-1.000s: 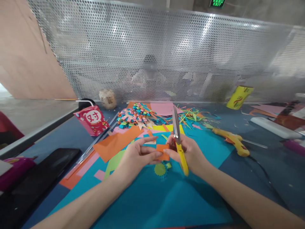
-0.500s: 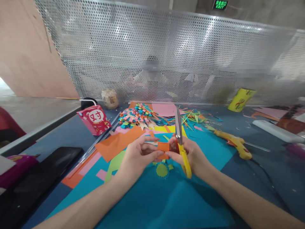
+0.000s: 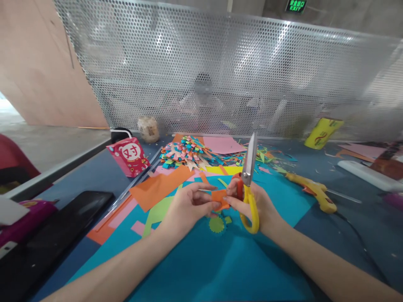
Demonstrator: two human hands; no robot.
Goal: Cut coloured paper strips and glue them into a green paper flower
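Observation:
Between both hands is a small orange paper piece point(image 3: 220, 198). My left hand point(image 3: 190, 205) pinches its left side with thumb and fingers. My right hand point(image 3: 252, 201) pinches its right side and also carries scissors point(image 3: 249, 167) with yellow and red handles, blades pointing up and closed together. Just below the paper, a small green paper disc with a toothed blue edge point(image 3: 217, 225) lies on a large blue sheet point(image 3: 195, 264). Tiny green scraps point(image 3: 228, 219) lie beside the disc. Orange paper point(image 3: 160, 186) and green paper point(image 3: 157, 213) lie left of my left hand.
A pile of multicoloured fringed paper point(image 3: 184, 153) sits behind my hands, beside thin paper shreds point(image 3: 264, 155). A red drink carton point(image 3: 129, 156) and black phone-like slab point(image 3: 59, 226) are left. A yellow glue gun point(image 3: 311, 191) lies right. A perforated metal screen point(image 3: 176, 63) stands behind; a person sits beyond.
The scissors in my right hand have tilted to the right, showing more of the blades and yellow handle loop. The orange paper has turned slightly. The whole view has shifted a little.

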